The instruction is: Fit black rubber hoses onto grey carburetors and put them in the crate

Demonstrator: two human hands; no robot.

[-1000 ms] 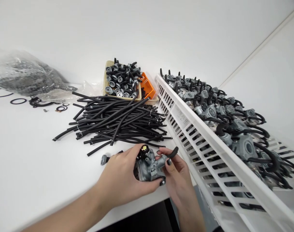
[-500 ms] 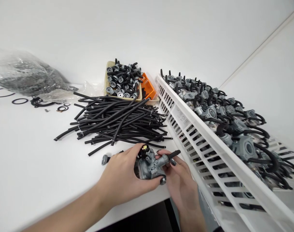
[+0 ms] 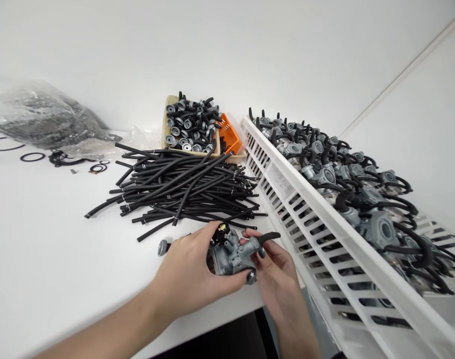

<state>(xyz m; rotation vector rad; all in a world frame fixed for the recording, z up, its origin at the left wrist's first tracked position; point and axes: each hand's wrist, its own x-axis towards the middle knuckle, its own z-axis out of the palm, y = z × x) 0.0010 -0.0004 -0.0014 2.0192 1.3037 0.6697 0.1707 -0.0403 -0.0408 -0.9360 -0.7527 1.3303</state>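
Carburetor [image 3: 230,257] near hoses [image 3: 192,177] and crate [image 3: 317,202]

Bare forearms [image 3: 126,311]; fingers [image 3: 227,285] wear dark nail polish [image 3: 262,253]; one thumbnail [image 3: 251,276] white-starred.

Plastic bag [image 3: 44,117] near wall [image 3: 137,50]; black ring [image 3: 32,161] on white table [image 3: 63,239].
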